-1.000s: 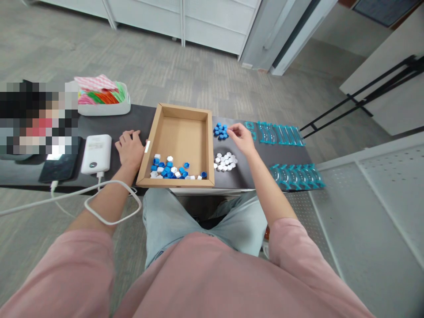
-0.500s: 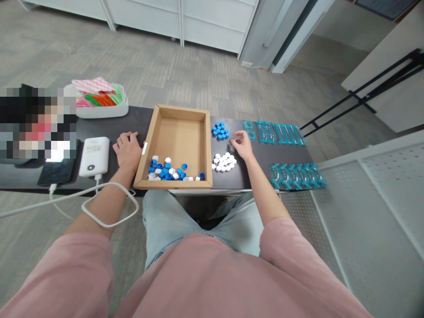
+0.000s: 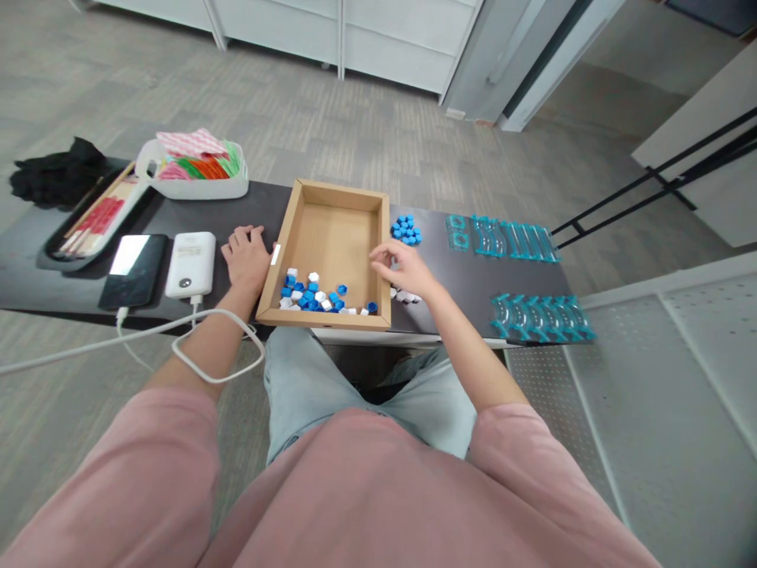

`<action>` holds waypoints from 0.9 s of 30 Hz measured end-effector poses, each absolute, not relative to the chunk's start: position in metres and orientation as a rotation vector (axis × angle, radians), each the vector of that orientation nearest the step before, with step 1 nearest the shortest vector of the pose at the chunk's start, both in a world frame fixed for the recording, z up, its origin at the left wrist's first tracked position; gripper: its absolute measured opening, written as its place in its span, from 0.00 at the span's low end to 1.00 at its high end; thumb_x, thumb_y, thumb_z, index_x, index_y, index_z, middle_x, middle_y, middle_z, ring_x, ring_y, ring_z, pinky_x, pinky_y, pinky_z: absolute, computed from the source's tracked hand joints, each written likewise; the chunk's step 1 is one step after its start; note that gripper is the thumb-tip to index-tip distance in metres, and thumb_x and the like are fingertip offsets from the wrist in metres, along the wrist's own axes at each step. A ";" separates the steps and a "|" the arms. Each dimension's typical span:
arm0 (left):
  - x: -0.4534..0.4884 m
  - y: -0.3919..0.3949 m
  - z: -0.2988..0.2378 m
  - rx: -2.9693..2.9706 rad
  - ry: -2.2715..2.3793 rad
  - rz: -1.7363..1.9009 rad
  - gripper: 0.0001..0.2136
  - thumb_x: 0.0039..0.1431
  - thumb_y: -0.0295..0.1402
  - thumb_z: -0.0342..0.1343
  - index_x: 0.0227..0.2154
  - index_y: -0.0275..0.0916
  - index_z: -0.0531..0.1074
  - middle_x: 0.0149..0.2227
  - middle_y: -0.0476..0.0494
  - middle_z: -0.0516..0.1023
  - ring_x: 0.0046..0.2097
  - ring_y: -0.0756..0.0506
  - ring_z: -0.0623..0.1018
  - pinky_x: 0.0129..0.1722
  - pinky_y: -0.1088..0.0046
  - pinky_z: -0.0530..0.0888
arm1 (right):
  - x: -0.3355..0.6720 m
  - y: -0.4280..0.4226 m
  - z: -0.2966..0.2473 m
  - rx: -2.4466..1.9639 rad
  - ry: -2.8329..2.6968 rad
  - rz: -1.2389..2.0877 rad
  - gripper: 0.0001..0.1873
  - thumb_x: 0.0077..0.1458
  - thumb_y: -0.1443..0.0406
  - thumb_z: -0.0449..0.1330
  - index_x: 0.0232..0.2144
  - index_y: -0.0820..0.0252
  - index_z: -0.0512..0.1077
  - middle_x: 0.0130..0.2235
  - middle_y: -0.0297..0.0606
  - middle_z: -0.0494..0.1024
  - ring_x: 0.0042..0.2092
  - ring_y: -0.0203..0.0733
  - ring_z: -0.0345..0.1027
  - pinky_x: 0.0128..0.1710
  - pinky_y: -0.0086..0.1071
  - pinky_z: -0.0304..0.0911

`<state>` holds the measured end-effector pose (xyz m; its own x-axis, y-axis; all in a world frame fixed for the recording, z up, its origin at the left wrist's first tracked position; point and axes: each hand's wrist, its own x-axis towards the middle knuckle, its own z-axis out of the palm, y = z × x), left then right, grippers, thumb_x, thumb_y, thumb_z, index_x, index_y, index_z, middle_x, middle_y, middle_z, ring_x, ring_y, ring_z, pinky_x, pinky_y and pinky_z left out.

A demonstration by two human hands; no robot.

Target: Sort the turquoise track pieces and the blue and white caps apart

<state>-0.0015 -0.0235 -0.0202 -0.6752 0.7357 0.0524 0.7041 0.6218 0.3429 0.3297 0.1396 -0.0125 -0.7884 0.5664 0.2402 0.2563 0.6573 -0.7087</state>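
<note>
An open cardboard box (image 3: 331,229) stands on the dark table, with mixed blue and white hexagonal pieces (image 3: 316,298) along its near wall. My left hand (image 3: 247,254) lies flat and open on the table against the box's left side. My right hand (image 3: 403,268) hovers over the box's right wall, its fingers loosely stretched leftward with nothing visible in them. A pile of blue pieces (image 3: 405,229) sits just right of the box. A pile of white pieces (image 3: 408,297) is mostly hidden under my right hand.
Two rows of teal curved parts (image 3: 502,237) (image 3: 541,315) lie at the table's right end. Left of the box are a white power bank (image 3: 190,264) with a cable (image 3: 195,347), a phone (image 3: 133,268), a tray of sticks (image 3: 88,225), a white basket (image 3: 195,188) and black cloth (image 3: 56,170).
My right hand left the blue pile and swung left to the box's right wall, covering most of the white pile. The left hand stayed put. The view shifted right.
</note>
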 end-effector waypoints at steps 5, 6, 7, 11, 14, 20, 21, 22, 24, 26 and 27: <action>-0.006 -0.023 -0.025 1.241 2.748 0.491 0.31 0.76 0.39 0.49 0.78 0.37 0.72 0.78 0.17 0.68 0.78 0.22 0.68 0.75 0.43 0.65 | 0.267 0.099 -0.001 -0.387 -3.022 0.734 0.08 0.67 0.69 0.72 0.47 0.56 0.83 0.51 0.44 0.88 0.53 0.53 0.80 0.54 0.40 0.66; -0.006 -0.023 -0.025 1.243 2.747 0.487 0.31 0.77 0.39 0.48 0.78 0.36 0.72 0.78 0.16 0.68 0.78 0.22 0.68 0.75 0.42 0.65 | 0.259 0.095 -0.001 -0.381 -3.070 0.703 0.09 0.65 0.72 0.71 0.46 0.56 0.83 0.52 0.45 0.88 0.54 0.53 0.80 0.54 0.40 0.66; -0.006 -0.023 -0.026 1.244 2.745 0.483 0.31 0.77 0.39 0.48 0.78 0.36 0.71 0.79 0.16 0.68 0.79 0.22 0.68 0.75 0.42 0.65 | 0.253 0.092 -0.002 -0.371 -3.091 0.698 0.10 0.64 0.74 0.70 0.44 0.56 0.82 0.52 0.46 0.88 0.53 0.53 0.79 0.53 0.40 0.66; -0.006 -0.023 -0.026 1.250 2.738 0.490 0.32 0.78 0.39 0.46 0.78 0.34 0.71 0.79 0.15 0.67 0.79 0.21 0.67 0.76 0.41 0.64 | 0.254 0.096 -0.001 -0.306 -2.969 0.910 0.11 0.61 0.73 0.68 0.44 0.55 0.79 0.48 0.41 0.86 0.48 0.49 0.78 0.50 0.38 0.68; -0.006 -0.023 -0.026 1.239 2.739 0.503 0.31 0.78 0.40 0.48 0.78 0.36 0.71 0.79 0.17 0.67 0.78 0.21 0.67 0.76 0.42 0.64 | 0.279 0.113 0.005 -0.315 -2.727 1.115 0.10 0.62 0.68 0.68 0.46 0.55 0.78 0.47 0.39 0.85 0.46 0.47 0.78 0.50 0.38 0.72; -0.003 -0.023 -0.024 1.239 2.736 0.535 0.30 0.77 0.39 0.51 0.77 0.38 0.72 0.77 0.18 0.69 0.78 0.21 0.67 0.75 0.42 0.65 | 0.352 0.183 -0.008 -0.742 -2.212 1.089 0.16 0.65 0.55 0.68 0.53 0.52 0.79 0.51 0.40 0.85 0.47 0.47 0.83 0.53 0.43 0.79; -0.003 -0.023 -0.023 1.234 2.742 0.535 0.29 0.78 0.39 0.51 0.77 0.37 0.72 0.77 0.19 0.69 0.78 0.22 0.67 0.75 0.42 0.65 | 0.365 0.196 -0.013 -0.857 -2.140 1.044 0.16 0.64 0.53 0.69 0.50 0.51 0.79 0.49 0.40 0.86 0.46 0.48 0.83 0.53 0.44 0.79; -0.002 -0.023 -0.023 1.227 2.747 0.533 0.29 0.78 0.39 0.51 0.76 0.37 0.73 0.77 0.19 0.69 0.78 0.22 0.68 0.75 0.43 0.65 | 0.376 0.207 -0.019 -0.969 -2.080 0.987 0.15 0.63 0.53 0.69 0.47 0.52 0.78 0.47 0.40 0.86 0.46 0.49 0.83 0.53 0.45 0.79; -0.001 -0.023 -0.021 1.217 2.751 0.523 0.29 0.79 0.38 0.50 0.76 0.35 0.73 0.78 0.19 0.69 0.78 0.22 0.68 0.75 0.44 0.65 | 0.395 0.223 -0.033 -1.163 -1.997 0.869 0.14 0.59 0.53 0.72 0.42 0.52 0.76 0.43 0.40 0.86 0.45 0.50 0.82 0.53 0.47 0.79; -0.001 -0.023 -0.020 1.224 2.731 0.509 0.29 0.80 0.38 0.48 0.77 0.32 0.71 0.79 0.17 0.67 0.78 0.23 0.66 0.76 0.43 0.63 | 0.409 0.231 -0.046 -1.304 -1.972 0.810 0.15 0.56 0.54 0.74 0.38 0.51 0.73 0.39 0.38 0.85 0.43 0.50 0.81 0.53 0.47 0.79; -0.001 -0.024 -0.019 1.231 2.717 0.502 0.30 0.80 0.37 0.47 0.77 0.30 0.70 0.79 0.16 0.66 0.78 0.22 0.66 0.76 0.42 0.63 | 0.413 0.233 -0.053 -1.350 -1.966 0.810 0.16 0.55 0.54 0.74 0.37 0.50 0.72 0.38 0.37 0.84 0.42 0.50 0.80 0.53 0.47 0.79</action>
<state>-0.0006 -0.0236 -0.0190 -0.6632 0.7478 0.0302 0.7092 0.6151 0.3446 0.4127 0.2327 -0.0525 -0.2917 0.9459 0.1424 0.5708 0.2916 -0.7675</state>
